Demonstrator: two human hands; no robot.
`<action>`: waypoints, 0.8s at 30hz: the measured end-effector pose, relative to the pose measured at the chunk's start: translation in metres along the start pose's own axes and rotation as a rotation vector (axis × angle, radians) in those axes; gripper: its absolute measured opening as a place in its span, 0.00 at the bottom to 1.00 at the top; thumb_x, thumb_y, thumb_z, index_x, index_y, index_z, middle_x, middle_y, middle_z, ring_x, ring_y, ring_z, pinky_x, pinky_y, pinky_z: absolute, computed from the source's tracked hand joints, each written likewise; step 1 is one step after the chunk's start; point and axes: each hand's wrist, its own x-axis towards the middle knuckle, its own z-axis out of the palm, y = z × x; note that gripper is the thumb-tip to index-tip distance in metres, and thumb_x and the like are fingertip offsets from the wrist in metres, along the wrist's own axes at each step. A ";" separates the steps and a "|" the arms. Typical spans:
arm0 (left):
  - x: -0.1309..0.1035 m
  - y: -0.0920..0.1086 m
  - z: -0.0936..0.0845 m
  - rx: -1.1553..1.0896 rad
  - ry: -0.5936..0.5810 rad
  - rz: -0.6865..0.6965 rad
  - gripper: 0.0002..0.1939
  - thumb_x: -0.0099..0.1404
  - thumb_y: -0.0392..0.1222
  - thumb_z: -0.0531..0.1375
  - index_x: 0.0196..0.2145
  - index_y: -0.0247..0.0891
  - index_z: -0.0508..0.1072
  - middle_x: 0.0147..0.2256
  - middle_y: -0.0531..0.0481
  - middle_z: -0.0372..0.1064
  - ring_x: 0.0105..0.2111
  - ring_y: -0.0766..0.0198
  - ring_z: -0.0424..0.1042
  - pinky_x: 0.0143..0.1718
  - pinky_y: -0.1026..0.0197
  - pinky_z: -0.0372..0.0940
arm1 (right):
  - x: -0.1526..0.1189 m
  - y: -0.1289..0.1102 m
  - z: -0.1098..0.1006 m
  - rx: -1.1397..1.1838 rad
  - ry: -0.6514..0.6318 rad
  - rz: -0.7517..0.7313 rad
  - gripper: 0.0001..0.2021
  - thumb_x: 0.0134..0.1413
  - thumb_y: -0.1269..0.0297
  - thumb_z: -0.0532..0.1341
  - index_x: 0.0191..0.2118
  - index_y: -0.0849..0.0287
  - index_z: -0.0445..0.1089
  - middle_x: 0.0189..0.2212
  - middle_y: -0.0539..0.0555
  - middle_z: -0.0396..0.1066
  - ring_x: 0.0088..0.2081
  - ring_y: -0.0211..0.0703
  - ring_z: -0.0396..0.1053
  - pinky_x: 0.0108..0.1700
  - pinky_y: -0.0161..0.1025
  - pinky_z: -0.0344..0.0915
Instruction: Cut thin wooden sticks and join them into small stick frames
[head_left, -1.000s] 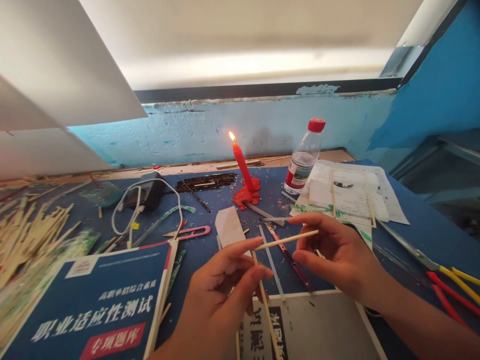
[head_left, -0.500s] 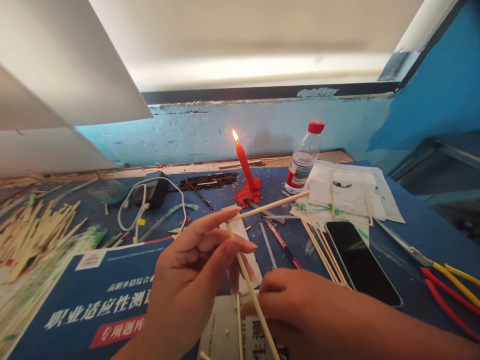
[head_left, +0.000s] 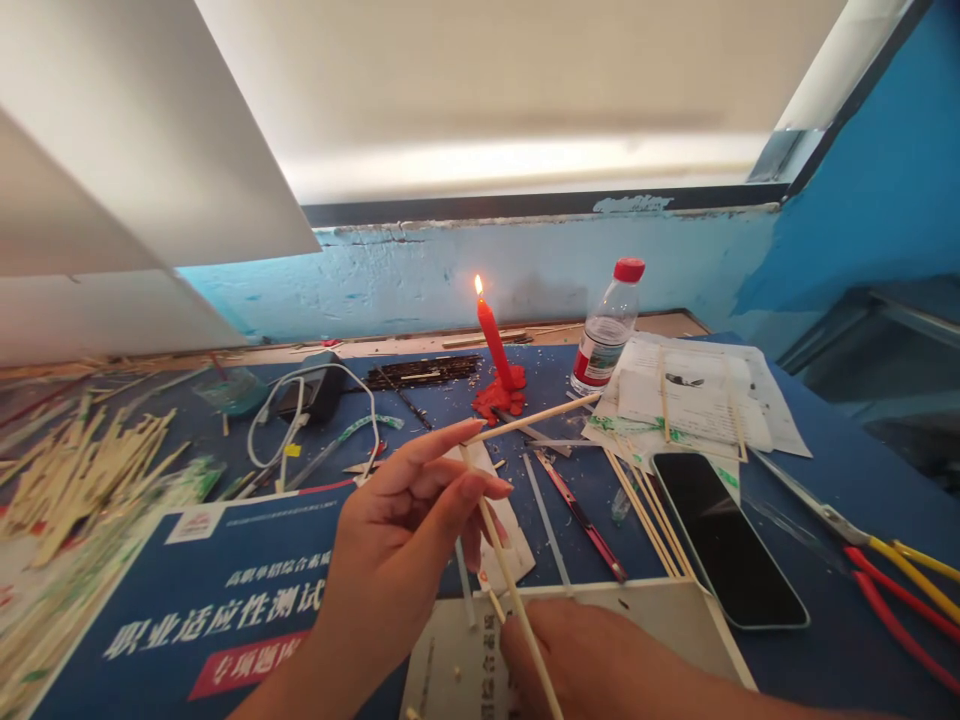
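My left hand is closed on wooden sticks that meet at an angle near its index fingertip. One stick points up and right toward the candle's base; the other slants down toward the bottom edge. Lower down, my right hand is closed round the end of a short thin stick, over a grey printed sheet. Its fingertips are partly hidden. Behind the hands a lit red candle stands in a lump of red wax.
A bottle, papers, phone and red and yellow handled scissors lie right. A cutter lies centrally. Left are a blue book, a cable and loose sticks.
My right hand has moved down and slightly right, uncovering more of the cutter and grey sheet. The thin stick below my left hand now tilts toward my right hand. The view has shifted slightly.
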 end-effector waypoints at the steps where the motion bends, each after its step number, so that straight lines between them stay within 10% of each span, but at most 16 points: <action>1: 0.000 -0.001 0.000 0.000 -0.003 -0.007 0.14 0.71 0.41 0.64 0.54 0.48 0.76 0.33 0.52 0.82 0.21 0.70 0.73 0.22 0.69 0.69 | -0.001 0.000 0.001 0.045 0.018 0.041 0.07 0.59 0.70 0.59 0.41 0.56 0.74 0.35 0.54 0.80 0.32 0.44 0.76 0.27 0.32 0.60; 9: 0.003 -0.002 -0.008 -0.007 -0.032 -0.050 0.15 0.71 0.42 0.64 0.55 0.50 0.75 0.34 0.52 0.82 0.22 0.66 0.75 0.22 0.67 0.70 | -0.031 -0.001 -0.051 0.433 -0.010 0.405 0.05 0.49 0.70 0.67 0.33 0.56 0.71 0.22 0.46 0.69 0.22 0.36 0.62 0.22 0.31 0.51; 16: 0.002 0.001 -0.010 0.082 0.007 -0.030 0.13 0.70 0.42 0.65 0.52 0.47 0.77 0.31 0.52 0.81 0.21 0.66 0.74 0.21 0.67 0.72 | -0.047 0.031 -0.085 0.872 0.394 0.215 0.10 0.71 0.56 0.56 0.39 0.56 0.64 0.26 0.44 0.61 0.27 0.35 0.58 0.28 0.31 0.56; 24: 0.000 0.003 -0.010 0.216 -0.025 0.083 0.13 0.71 0.40 0.63 0.52 0.51 0.77 0.31 0.52 0.81 0.22 0.65 0.75 0.21 0.66 0.73 | -0.054 0.030 -0.087 0.571 0.457 0.189 0.13 0.75 0.53 0.51 0.47 0.52 0.68 0.27 0.46 0.65 0.29 0.37 0.62 0.31 0.34 0.59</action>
